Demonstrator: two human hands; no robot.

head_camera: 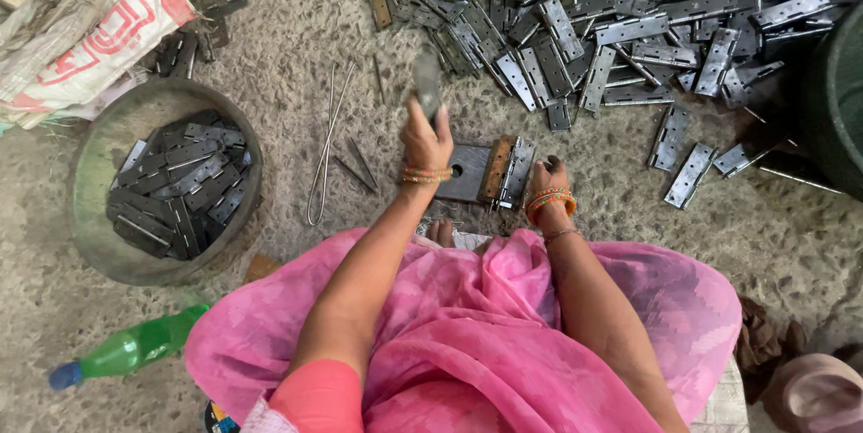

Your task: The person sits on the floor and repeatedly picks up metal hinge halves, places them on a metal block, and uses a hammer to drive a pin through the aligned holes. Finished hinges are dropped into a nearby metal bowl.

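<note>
The person wears a loose pink garment [503,334] with a faint paler block pattern, draped in soft folds over the lap near the bottom of the view, and a plain coral-pink short sleeve [315,397] on the left upper arm. The left wrist carries a stack of thin orange and gold bangles [426,175]. The right wrist carries thicker orange and red bangles [550,202], with a slim thread bracelet [561,235] just below them.

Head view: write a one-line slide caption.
Seated person's left hand raises a blurred hammer-like tool over a grey metal hinge on a flat block, right hand beside it.
</note>
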